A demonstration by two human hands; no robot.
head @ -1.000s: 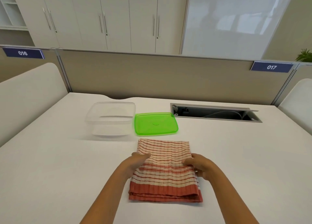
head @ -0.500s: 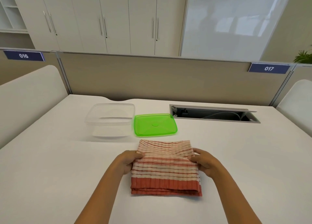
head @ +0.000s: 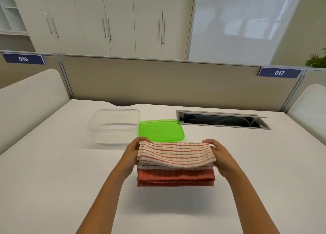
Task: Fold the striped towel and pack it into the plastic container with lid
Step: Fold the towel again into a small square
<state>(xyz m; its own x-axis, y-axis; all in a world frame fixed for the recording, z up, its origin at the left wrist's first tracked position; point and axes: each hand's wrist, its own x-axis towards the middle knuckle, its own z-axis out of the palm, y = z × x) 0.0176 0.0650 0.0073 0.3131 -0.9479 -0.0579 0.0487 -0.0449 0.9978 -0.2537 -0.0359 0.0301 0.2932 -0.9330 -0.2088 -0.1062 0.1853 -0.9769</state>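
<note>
1. Right now my striped towel (head: 175,157) is a soft, ribbed bundle folded into a thick rectangle: cream cloth with thin red lines on top, a solid brick-red band along the near edge, several layers showing at that edge.
2. My left hand (head: 132,156) clamps the towel's 9 o'clock end, fingers curled over the far corner and thumb side against the layers.
3. My right hand (head: 220,157) grips the 3 o'clock end the same way, fingertips hooked over the top fold, palm pressed to the side.
4. Both hands are closed around the cloth, neither spread wide; the bundle sags a little between them, and a soft shadow lies on the bench (head: 53,180) below it at 6 o'clock, so it looks lifted clear of the surface.
5. From the towel, the plastic container (head: 114,124) stands at about 11 o'clock, clear and squarish with rounded corners, open-topped, nothing visible inside.
6. Its lid (head: 161,130) lies flat at 12 o'clock, translucent bright green, rounded square, just beside the container's right wall; the towel's far edge overlaps its near rim in my view.
7. A long metal-framed cable slot (head: 222,120) is sunk into the smooth white bench at 1 o'clock, with a white cable inside.
8. Beyond stands a beige partition (head: 158,85) carrying blue tags 016 and 017.
</note>
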